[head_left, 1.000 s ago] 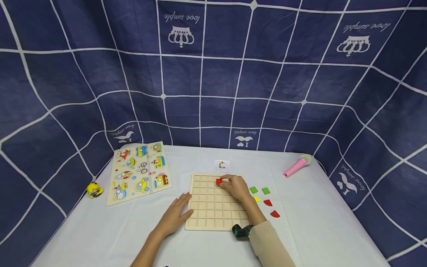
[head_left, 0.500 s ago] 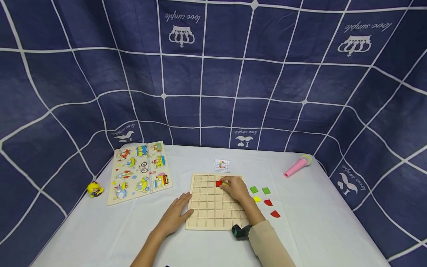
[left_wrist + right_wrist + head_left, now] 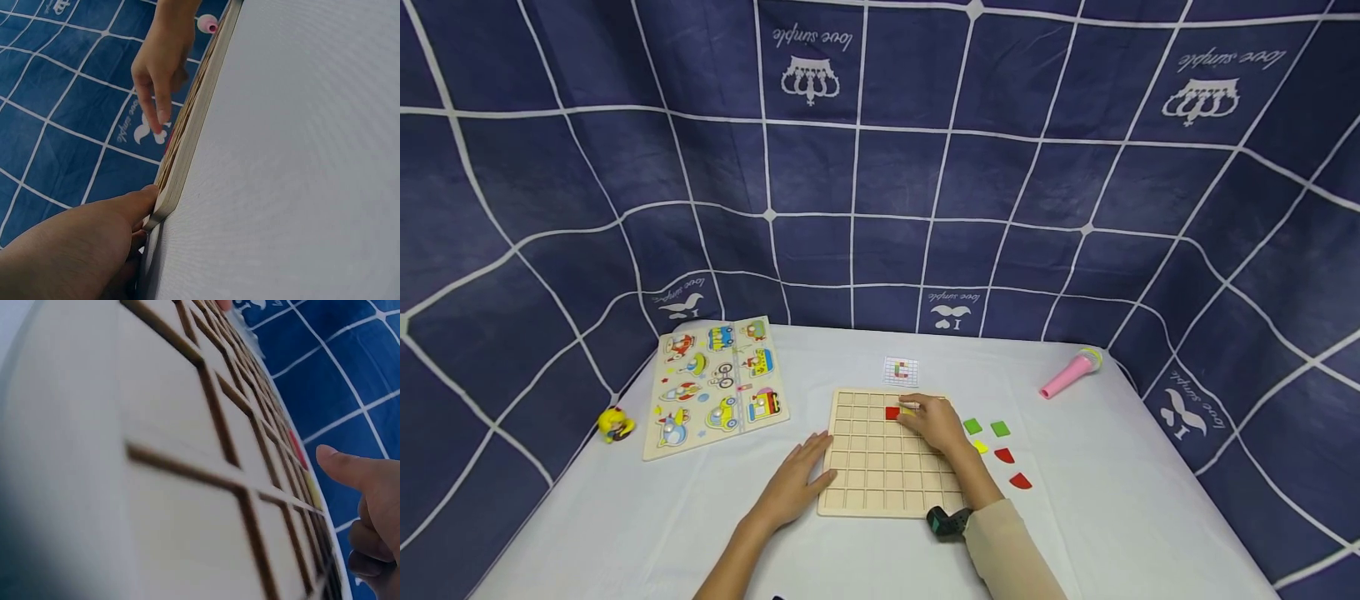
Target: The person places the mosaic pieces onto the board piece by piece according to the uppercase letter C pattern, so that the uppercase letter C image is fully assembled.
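Right hand bends over the yellow tile, board's twelve-to-one o'clock; can't tell whether it pinches. Slight slip there could unseat the red tile, just beside. Left hand rests relaxed along nine o'clock edge, gripping nothing. Right forearm dragging toward three could scatter the loose yellow piece. I'd withdraw toward five, over white table.

A pale wooden board, marked off into a grid of square cells, is laid flat, its left edge touched by the left hand. In the second row from the far side, a flat red square is set, with a yellow piece placed just to its right, partly covered by the right hand in the head view.
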Motion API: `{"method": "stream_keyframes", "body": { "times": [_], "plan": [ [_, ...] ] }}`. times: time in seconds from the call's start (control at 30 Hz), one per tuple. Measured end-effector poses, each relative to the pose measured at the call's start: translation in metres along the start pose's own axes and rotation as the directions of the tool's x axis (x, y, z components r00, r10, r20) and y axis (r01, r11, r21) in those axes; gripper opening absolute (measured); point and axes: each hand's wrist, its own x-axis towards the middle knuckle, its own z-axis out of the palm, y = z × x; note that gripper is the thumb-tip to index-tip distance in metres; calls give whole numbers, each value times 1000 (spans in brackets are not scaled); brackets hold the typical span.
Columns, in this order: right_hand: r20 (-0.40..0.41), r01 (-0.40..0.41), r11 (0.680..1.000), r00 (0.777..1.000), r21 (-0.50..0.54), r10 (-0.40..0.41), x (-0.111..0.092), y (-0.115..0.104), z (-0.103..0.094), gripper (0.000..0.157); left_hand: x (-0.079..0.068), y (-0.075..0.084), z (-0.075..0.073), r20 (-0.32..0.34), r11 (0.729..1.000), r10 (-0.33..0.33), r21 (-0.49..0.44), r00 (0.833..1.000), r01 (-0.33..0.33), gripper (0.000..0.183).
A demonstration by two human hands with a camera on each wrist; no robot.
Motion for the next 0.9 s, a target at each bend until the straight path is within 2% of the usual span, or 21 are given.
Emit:
{"method": "stream_keyframes", "body": {
  "times": [0.27, 0.53, 0.7, 0.9],
  "plan": [
    [-46, -61, 997, 997, 40, 63, -13, 4, -36, 23, 2, 1, 0, -12, 1000, 19, 3, 1000, -19, 56],
    [-66, -106, 994, 992, -11, 105, -44, 24, -72, 21, 1, 1, 0, -6, 1000, 13, 7, 1000, -13, 56],
    [-12, -154, 988, 988, -20, 154, -63, 42, -84, 22, 1, 1, -1, 3, 1000, 2, 4, 1000, -2, 57],
    [67, -193, 980, 978, -53, 196, -78, 58, -87, 23, 1, 0, 0, 22, 1000, -26, 0, 999, 26, 57]
  ]
}}
